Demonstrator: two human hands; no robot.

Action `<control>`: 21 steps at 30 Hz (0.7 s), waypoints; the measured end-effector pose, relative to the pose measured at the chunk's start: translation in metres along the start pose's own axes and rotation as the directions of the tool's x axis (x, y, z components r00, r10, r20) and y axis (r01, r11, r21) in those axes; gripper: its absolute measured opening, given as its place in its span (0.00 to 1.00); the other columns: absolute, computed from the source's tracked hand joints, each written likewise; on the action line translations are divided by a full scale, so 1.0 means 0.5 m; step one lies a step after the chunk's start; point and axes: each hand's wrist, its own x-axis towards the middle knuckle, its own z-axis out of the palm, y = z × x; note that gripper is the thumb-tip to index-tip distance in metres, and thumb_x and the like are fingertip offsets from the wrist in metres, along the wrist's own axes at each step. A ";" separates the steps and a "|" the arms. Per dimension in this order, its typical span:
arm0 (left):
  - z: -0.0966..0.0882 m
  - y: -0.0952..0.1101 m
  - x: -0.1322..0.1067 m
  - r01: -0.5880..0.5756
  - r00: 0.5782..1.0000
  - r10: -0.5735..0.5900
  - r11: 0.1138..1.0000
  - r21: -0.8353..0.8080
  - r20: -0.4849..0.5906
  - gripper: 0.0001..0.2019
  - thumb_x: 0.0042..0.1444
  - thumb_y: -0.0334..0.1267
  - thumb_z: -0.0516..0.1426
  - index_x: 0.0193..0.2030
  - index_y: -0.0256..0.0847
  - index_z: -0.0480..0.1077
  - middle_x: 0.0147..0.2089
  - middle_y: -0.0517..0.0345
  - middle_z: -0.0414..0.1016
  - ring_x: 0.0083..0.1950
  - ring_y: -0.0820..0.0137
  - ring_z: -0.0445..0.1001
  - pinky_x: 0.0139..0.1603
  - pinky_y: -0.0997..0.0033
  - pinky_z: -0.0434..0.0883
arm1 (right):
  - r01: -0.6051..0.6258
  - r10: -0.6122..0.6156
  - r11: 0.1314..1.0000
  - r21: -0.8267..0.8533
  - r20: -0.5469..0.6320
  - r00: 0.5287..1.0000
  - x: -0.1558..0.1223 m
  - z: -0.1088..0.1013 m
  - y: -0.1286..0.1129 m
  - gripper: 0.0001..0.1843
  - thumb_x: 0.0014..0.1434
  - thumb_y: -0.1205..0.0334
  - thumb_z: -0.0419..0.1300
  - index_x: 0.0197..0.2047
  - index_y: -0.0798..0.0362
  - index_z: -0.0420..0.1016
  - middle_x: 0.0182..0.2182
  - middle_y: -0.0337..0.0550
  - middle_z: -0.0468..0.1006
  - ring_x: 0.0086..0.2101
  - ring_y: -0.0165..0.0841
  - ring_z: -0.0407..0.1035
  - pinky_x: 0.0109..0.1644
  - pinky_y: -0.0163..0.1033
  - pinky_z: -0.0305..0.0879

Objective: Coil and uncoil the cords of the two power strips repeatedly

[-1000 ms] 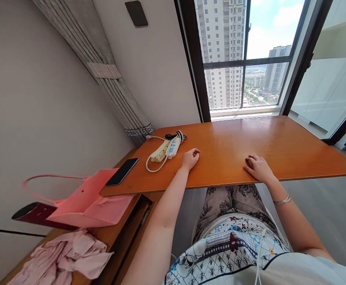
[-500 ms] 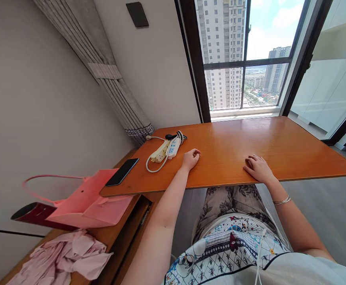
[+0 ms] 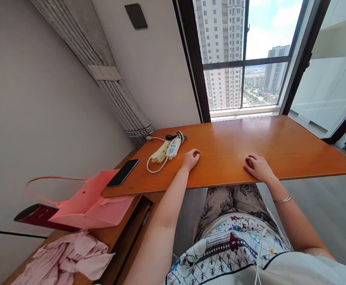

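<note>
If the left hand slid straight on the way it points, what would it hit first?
Likely nothing on the orange wooden table: the left hand points past the white power strips, toward the dark window frame.

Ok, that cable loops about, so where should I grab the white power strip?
Best take the white power strip by the near end of its narrow body, from the right, where the left hand rests close by; the cream strip lies against its left side.

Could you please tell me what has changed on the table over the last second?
Nothing visibly changed. The left hand and right hand rest on the table as before, holding nothing; the power strips and phone lie where they were.
</note>
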 end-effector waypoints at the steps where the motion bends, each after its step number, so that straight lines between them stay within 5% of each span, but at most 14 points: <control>1: 0.000 0.000 0.000 0.000 1.000 0.000 1.000 -0.002 0.000 0.08 0.52 0.36 0.54 0.35 0.41 0.74 0.33 0.56 0.80 0.32 0.67 0.76 0.38 0.68 0.73 | 0.002 -0.002 1.000 -0.001 -0.006 1.000 0.000 0.001 0.001 0.24 0.68 0.48 0.54 0.58 0.54 0.75 0.61 0.55 0.73 0.62 0.48 0.64 0.66 0.55 0.58; 21: -0.003 0.006 -0.001 0.011 1.000 -0.011 1.000 0.022 0.010 0.09 0.52 0.35 0.53 0.36 0.41 0.75 0.34 0.55 0.81 0.33 0.67 0.76 0.39 0.68 0.73 | 0.019 -0.019 1.000 -0.004 -0.010 1.000 -0.001 0.000 0.005 0.24 0.67 0.47 0.53 0.57 0.55 0.75 0.60 0.56 0.73 0.60 0.48 0.65 0.65 0.55 0.58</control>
